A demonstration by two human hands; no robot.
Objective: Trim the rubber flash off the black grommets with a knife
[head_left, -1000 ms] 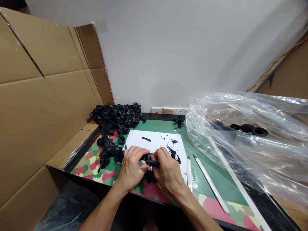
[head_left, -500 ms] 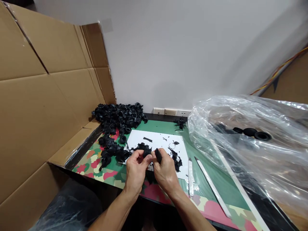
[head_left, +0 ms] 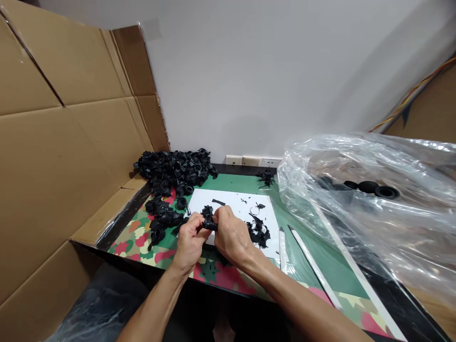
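Observation:
My left hand (head_left: 190, 241) is closed, thumb and fingers pinching a small black rubber part (head_left: 210, 225) over the white sheet (head_left: 228, 195). Against the right end of that part my right hand (head_left: 233, 236) is curled, knuckles up. Its fingertips and whatever lies inside its grip are hidden. Just behind the fingers rests another ribbed black piece (head_left: 207, 211). Ribbed black rubber parts (head_left: 166, 217) lie in a cluster left of my left hand. Torn black scraps (head_left: 259, 233) are scattered right of my right hand, with a flat black strip (head_left: 218, 202) further back.
A large heap of black rubber parts (head_left: 178, 168) sits at the back left beside a cardboard wall (head_left: 96, 128). Two white sticks (head_left: 313, 263) lie on the right. A clear plastic bag (head_left: 342, 156) holds several black rings. More scraps (head_left: 265, 177) lie near the sockets (head_left: 251, 161).
My right hand has moved left and rolled over, knuckles now up, closing on the part by my left hand. The dark piece earlier seen in its grip no longer shows there.

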